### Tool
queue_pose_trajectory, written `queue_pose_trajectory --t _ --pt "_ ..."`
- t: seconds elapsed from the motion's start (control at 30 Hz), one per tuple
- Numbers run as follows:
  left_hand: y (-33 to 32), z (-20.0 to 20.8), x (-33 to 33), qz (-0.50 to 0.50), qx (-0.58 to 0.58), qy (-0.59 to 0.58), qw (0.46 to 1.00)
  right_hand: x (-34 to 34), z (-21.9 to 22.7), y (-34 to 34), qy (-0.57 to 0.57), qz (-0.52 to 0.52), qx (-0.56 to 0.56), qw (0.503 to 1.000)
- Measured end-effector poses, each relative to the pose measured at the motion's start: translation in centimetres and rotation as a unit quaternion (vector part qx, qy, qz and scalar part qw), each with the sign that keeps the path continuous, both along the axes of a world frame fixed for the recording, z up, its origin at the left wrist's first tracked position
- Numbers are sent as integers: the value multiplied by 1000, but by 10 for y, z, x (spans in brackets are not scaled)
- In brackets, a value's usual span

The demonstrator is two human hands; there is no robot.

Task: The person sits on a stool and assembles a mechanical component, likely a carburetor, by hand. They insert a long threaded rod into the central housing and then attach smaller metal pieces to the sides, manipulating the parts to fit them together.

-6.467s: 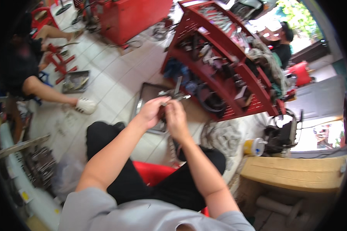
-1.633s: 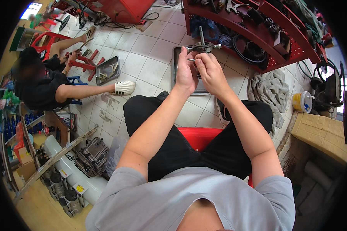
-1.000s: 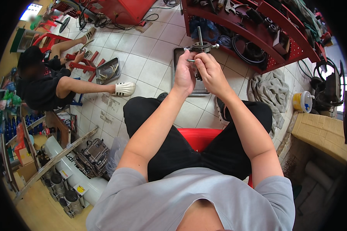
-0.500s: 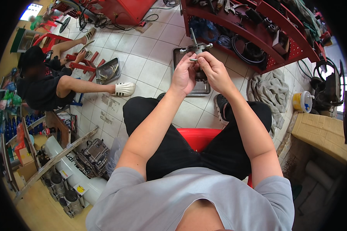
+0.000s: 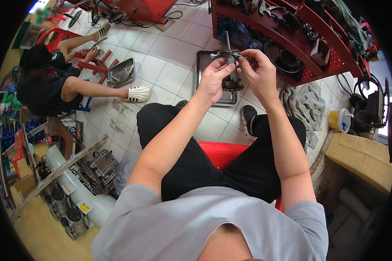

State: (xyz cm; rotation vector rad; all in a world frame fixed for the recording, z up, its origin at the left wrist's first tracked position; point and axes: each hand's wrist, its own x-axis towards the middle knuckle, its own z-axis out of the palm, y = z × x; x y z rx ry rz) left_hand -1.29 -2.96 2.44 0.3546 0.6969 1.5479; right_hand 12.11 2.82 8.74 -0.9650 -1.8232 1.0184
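Perched on a red seat (image 5: 222, 150), I am holding a metal assembly (image 5: 232, 73) out in front of me, its long axis running away from my body, the slim rod (image 5: 228, 41) pointing to the far side and the toothed end (image 5: 233, 88) facing back toward me. My left hand (image 5: 214, 80) is gripping the left of the shaft, thumb lying over it, and is sitting closer to the toothed end. My right hand (image 5: 260, 74) is arching in from the other side, thumb and fingertips crowding the right end of the crosspiece; whether they are pinching it, I cannot tell. Beneath, a metal tray (image 5: 225, 100) is resting on white floor tiles (image 5: 174, 61). To my right, a grey cloth (image 5: 307, 108) is lying crumpled on the floor, a yellow bucket (image 5: 339, 120) standing past it. Ahead, a red rack (image 5: 342, 71) is bearing tools and parts. Off to the left, a co-worker (image 5: 43, 91) in black is sitting near a second tray (image 5: 129, 65), while a red cabinet (image 5: 141, 8) is filling the far background.
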Motion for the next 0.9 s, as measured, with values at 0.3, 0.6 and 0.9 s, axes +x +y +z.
queue_pose_trajectory --t 0.3,0.6,0.9 --pt "0 -5 2 33 4 85 996 1 -1 1 -49 17 137 989" --pt "-1 -6 -1 44 5 163 986 -1 -2 0 -80 -5 174 981" --pt "-1 1 -1 54 6 191 980 1 -5 3 -99 5 199 975"
